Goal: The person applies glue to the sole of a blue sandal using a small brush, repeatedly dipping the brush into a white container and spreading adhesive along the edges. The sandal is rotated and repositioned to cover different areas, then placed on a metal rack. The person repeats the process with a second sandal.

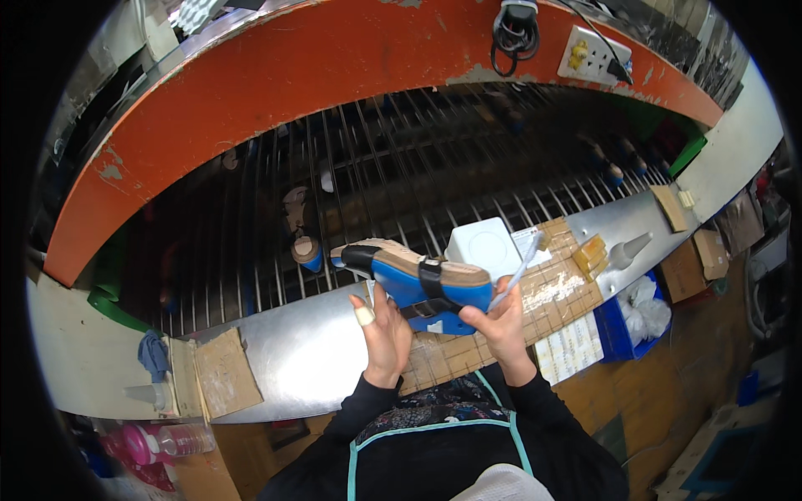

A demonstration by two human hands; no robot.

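A blue shoe last point(469, 292) with black straps and a beige sole on top is held sideways over the bench. My left hand point(387, 341) supports it from below at the left, fingers partly hidden behind it; the thumb wears a pale cover and stands away from the last. At the right end, my right hand point(504, 326) grips the last, its thumb against the lower side. That hand also holds a white-handled toothbrush point(523, 265), bristles pointing up to the right. Just behind the last stands a white square container point(482, 242).
A conveyor of metal rods point(393, 167) runs under an orange hood point(276, 92), carrying another last point(306, 250). Taped cardboard point(547, 288) covers part of the metal ledge point(305, 351). To the right are a yellow block point(590, 256), a grey cone point(630, 250) and a blue bin point(616, 336).
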